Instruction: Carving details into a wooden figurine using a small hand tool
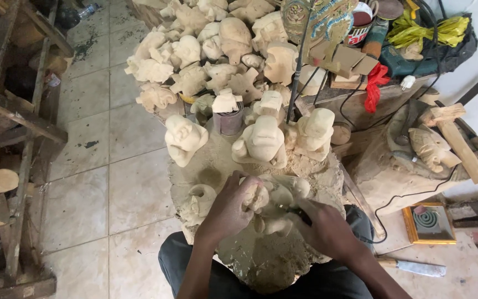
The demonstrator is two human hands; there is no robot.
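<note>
My left hand [232, 206] is curled over the pale wooden carving [266, 199], fingers wrapped and pressed against its top, pinning it to the stump block [261, 260] that stands between my knees. My right hand [323, 228] is closed around a small dark tool, fingers pressed together; the tool's tip is hidden between my hands, so I cannot tell its kind or where its edge sits. The carving lies on the near half of the stump block, touching it, between both hands.

Risk one: the cutting edge appears to work close to my left fingers. A slip through soft wood would, in my judgement, carry it into them.

Risk two: the stump block's top is coated in dust and chips. The carving could skid on that loose layer if my left grip eases.

Risk three: three rough-cut heads [261, 141] stand on the far half of the stump block, near its edge. A jolt could topple one to the tiled floor.

Beyond the stump block, a heap of unfinished carvings [206, 50] rises well apart from my hands. To the right of the stump block a knife [413, 267] lies on the floor near my leg, a hazard if I shift my foot.
</note>
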